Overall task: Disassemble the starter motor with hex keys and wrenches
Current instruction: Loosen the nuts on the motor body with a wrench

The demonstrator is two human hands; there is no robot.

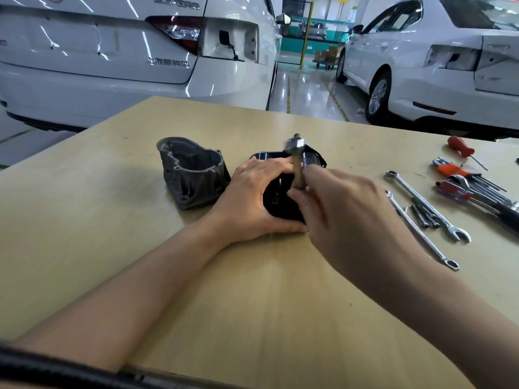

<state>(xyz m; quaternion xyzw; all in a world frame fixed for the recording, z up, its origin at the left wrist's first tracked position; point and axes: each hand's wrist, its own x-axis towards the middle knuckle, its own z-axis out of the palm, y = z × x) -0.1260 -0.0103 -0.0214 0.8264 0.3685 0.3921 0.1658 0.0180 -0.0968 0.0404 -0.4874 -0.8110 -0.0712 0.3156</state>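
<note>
Left hand [252,197] wraps motor body [283,203] mid-table beside removed housing [191,172]; right hand [337,209] fingers curled round hammer [296,161], head blurred. Tap lightly and squarely, keep left fingers clear, body pinned

Pale wooden table [84,220]; glossy workshop floor [309,91]; two white cars [112,51] behind; yellow post [306,35].
</note>
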